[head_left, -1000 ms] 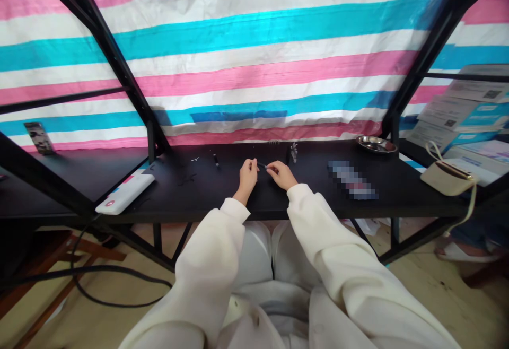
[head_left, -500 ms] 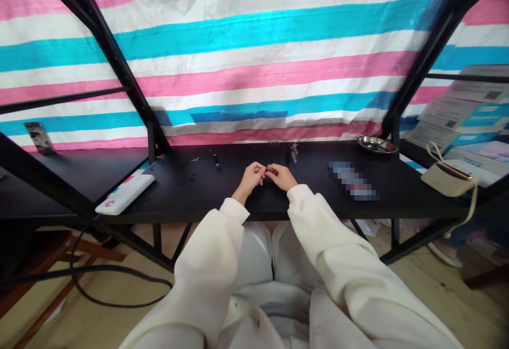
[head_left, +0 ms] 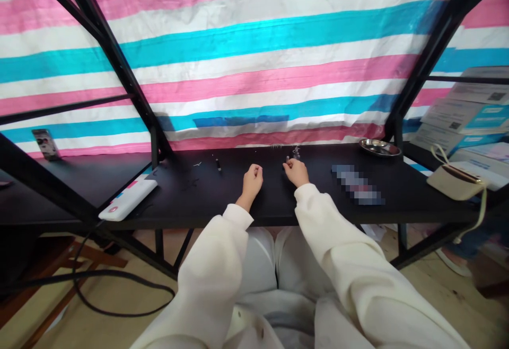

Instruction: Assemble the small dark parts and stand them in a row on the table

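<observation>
My left hand (head_left: 253,179) is closed above the black table (head_left: 183,195), thumb and fingers pressed together; anything within them is hidden. Apart from it, to the right, my right hand (head_left: 296,172) pinches a small greyish piece (head_left: 287,158), too small to name. Just beyond the right fingers lies a cluster of small clear or grey bits (head_left: 296,153). A row of similar tiny pieces (head_left: 275,146) sits at the table's back edge. Left of my hands are a short black stick-like item with a pale end (head_left: 218,165) and a thin white scrap (head_left: 198,164).
A shiny metal dish (head_left: 379,147) stands at the back right, with a pixelated flat item (head_left: 359,185) before it. A beige bag (head_left: 455,180) and stacked boxes (head_left: 461,110) are far right. A white case (head_left: 128,200) lies left. Black frame posts (head_left: 139,102) flank the table.
My hands have moved apart. The right one has gone right, towards the cluster of small bits, while the left stays near its former spot. The view has shifted slightly.
</observation>
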